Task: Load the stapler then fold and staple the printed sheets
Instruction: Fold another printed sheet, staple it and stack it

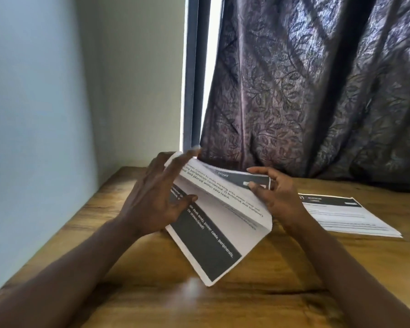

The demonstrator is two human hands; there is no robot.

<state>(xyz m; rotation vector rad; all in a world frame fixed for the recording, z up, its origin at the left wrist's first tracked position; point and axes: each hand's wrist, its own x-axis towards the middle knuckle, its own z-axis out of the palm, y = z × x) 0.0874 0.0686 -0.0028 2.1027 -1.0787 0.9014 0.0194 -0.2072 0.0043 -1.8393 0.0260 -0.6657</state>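
Both hands hold a printed sheet (pixel 219 223), partly folded over on itself, just above the wooden table (pixel 282 280). It carries black text and dark grey bands. My left hand (pixel 156 200) has spread fingers against the sheet's left side, thumb on the lower layer. My right hand (pixel 276 197) pinches the folded upper flap at its right corner. A stack of flat printed sheets (pixel 348 216) lies on the table to the right, apart from my hands. No stapler is in view.
A dark patterned curtain (pixel 317 91) hangs behind the table, with a window frame (pixel 192 79) at its left. A pale wall (pixel 45 114) runs along the table's left edge.
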